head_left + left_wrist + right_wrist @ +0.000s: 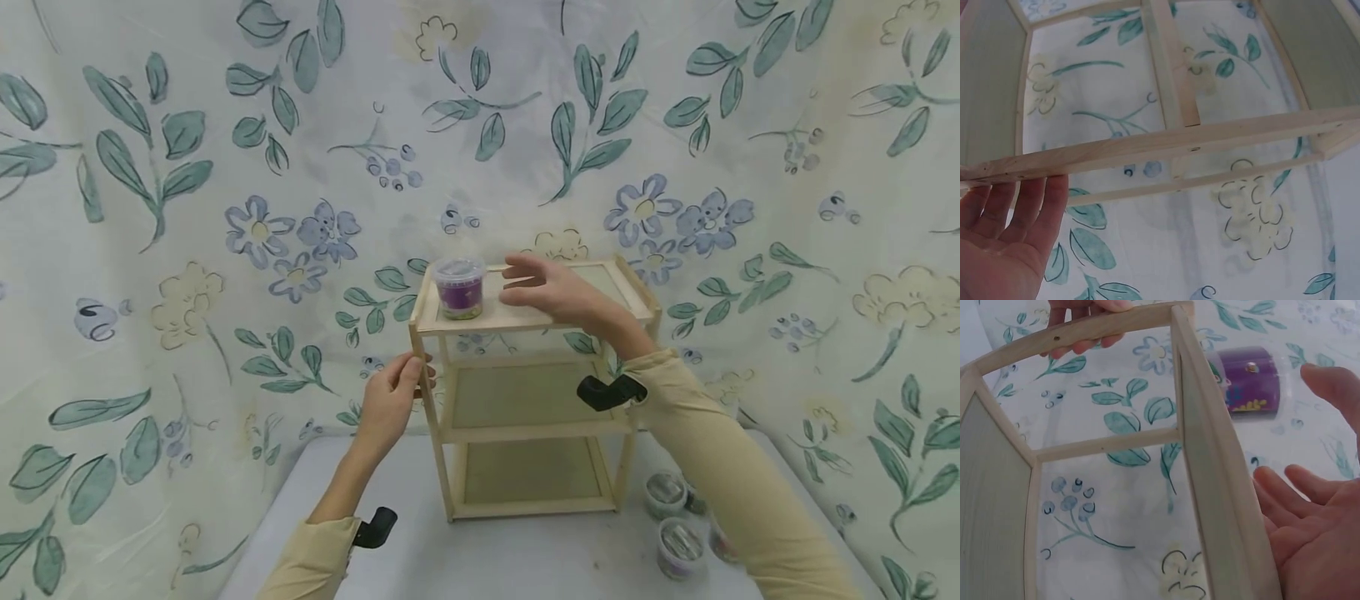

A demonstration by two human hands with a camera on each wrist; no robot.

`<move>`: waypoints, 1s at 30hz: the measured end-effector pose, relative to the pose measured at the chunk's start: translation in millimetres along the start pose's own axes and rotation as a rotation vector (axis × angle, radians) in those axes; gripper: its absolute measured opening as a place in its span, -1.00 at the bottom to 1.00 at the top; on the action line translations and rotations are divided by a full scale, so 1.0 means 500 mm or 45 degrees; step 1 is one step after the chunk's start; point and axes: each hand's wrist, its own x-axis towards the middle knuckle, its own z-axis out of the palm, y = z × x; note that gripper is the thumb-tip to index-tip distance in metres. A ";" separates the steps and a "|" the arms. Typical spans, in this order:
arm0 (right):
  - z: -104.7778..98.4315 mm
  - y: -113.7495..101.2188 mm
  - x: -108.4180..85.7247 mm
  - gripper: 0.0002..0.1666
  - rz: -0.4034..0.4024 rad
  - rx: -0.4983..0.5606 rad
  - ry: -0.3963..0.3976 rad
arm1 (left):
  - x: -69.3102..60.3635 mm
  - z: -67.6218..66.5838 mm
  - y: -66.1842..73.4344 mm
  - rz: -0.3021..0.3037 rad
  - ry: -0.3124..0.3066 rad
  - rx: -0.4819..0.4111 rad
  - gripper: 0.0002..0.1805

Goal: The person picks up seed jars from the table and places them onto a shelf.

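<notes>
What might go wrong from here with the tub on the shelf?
The right hand, open beside the tub, might knock it.
The tub stands near the left end of the shelf, so a bump could send it off.
The left hand grips a post; a tug might shift the shelf.

Holds the near wooden rail (1129, 149) of a pale rack (1300, 124) at its left end in the left grip (1007, 237), tucking the fingers (1029, 203) behind it. Shows a greenish left panel (991, 87) and a greenish right panel (1316, 50) on the far side of that rail, with a crosspiece (1169, 69) between them. Has a floral backdrop (1172, 244) beyond, printed with green leaves (1091, 247) and yellowish blooms (1244, 215).
</notes>
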 end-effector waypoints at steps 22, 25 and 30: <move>-0.073 0.101 -0.309 -0.47 -0.354 0.453 0.518 | 0.006 -0.005 0.003 0.034 0.004 0.019 -0.54; -0.041 0.165 -0.367 -0.48 -0.397 0.577 0.592 | 0.003 -0.004 0.000 0.028 0.011 0.014 -0.56; 0.024 0.286 -0.466 -0.52 -0.217 0.729 0.752 | -0.002 0.003 -0.002 0.016 -0.006 0.003 -0.58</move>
